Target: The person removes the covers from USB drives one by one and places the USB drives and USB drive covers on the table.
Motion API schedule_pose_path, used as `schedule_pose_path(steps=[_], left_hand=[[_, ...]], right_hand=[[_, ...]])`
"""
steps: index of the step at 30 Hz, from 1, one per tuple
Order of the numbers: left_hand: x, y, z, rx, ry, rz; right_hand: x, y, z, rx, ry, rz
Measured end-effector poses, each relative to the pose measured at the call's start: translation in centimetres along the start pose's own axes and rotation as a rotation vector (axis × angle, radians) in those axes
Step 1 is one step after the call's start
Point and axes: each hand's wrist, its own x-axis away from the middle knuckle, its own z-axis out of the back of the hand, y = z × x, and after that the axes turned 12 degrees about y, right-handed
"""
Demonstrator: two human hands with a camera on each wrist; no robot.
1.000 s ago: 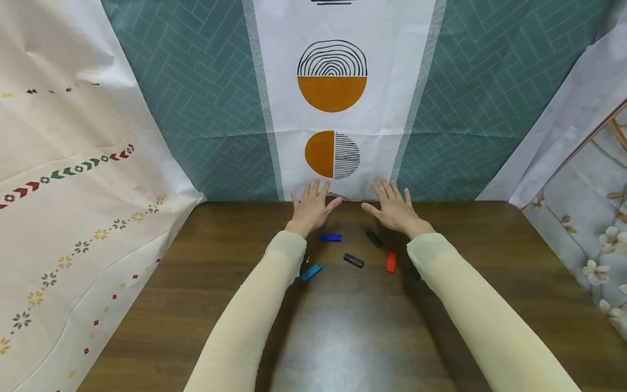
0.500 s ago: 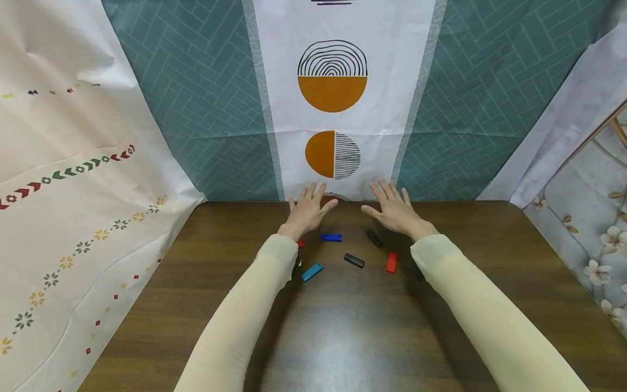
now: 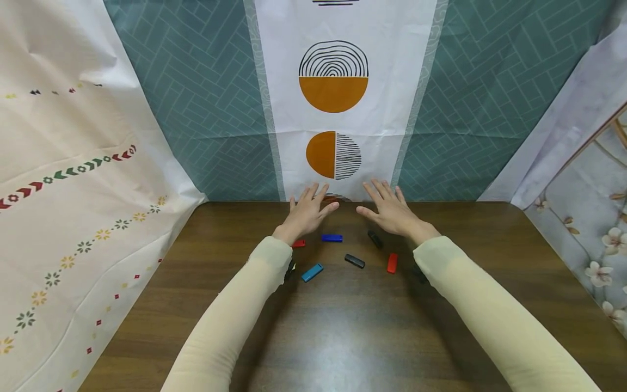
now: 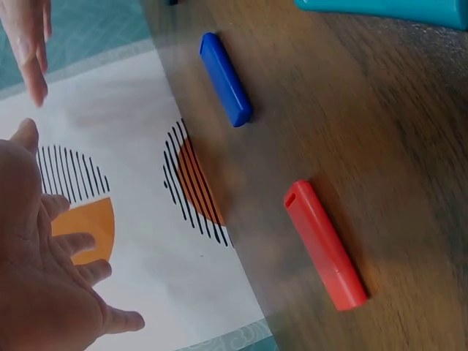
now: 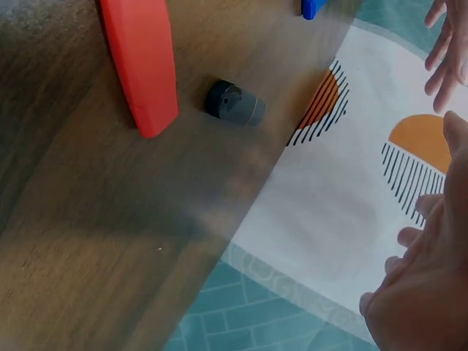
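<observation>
My left hand (image 3: pixel 301 218) hovers near the table's far edge with fingers spread and nothing held. The right hand (image 3: pixel 392 215) mirrors it, also spread and holding nothing. Between and below them lie small stick-shaped pieces that look like USB sticks. A dark blue stick (image 3: pixel 332 238) lies nearest the left thumb, and a red stick (image 3: pixel 299 243) is partly covered by the left wrist. Closer in are a light blue stick (image 3: pixel 312 273) and a black stick (image 3: pixel 355 261). Near the right wrist sit a black piece (image 3: pixel 375 239) and another red stick (image 3: pixel 392 263).
The wooden table (image 3: pixel 338 326) meets a patterned cloth (image 3: pixel 225 109) hanging behind it. Light cloths hang at both sides. A dark object (image 3: pixel 290 269) shows beside the left sleeve, and another dark object (image 3: pixel 420 274) is mostly hidden by the right sleeve.
My left arm has shifted left, uncovering more of the red stick and a dark object by the sleeve. The right hand's fingers have swung slightly left. The sticks stay in place.
</observation>
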Motion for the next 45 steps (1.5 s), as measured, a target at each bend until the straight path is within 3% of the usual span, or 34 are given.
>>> schedule_pose_path(steps=[12, 28, 45], left_hand=[[0.7, 0.4, 0.1, -0.035, -0.071, -0.051], [2.3, -0.1, 0.3, -0.027, -0.086, -0.125], [3.0, 0.7, -0.4, -0.001, -0.109, -0.153]], right_hand=[[1.0, 0.3, 0.1, -0.029, -0.029, 0.026], [2.1, -0.1, 0.4, -0.079, -0.044, 0.047], [3.9, 0.1, -0.2, -0.143, -0.047, 0.064]])
